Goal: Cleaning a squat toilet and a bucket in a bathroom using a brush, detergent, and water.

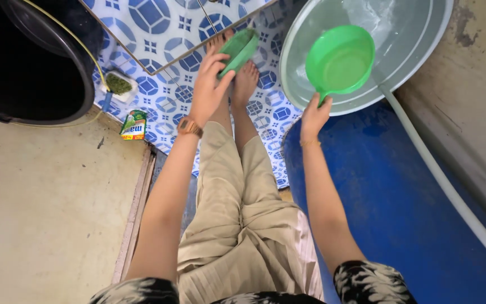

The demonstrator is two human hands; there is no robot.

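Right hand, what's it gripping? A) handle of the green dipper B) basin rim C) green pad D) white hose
A: the right hand grips the handle of the green dipper, whose bowl sits over the grey basin; the left hand has the green pad.

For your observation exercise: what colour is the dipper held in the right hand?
The dipper in the right hand is bright green, seen best in the head view.
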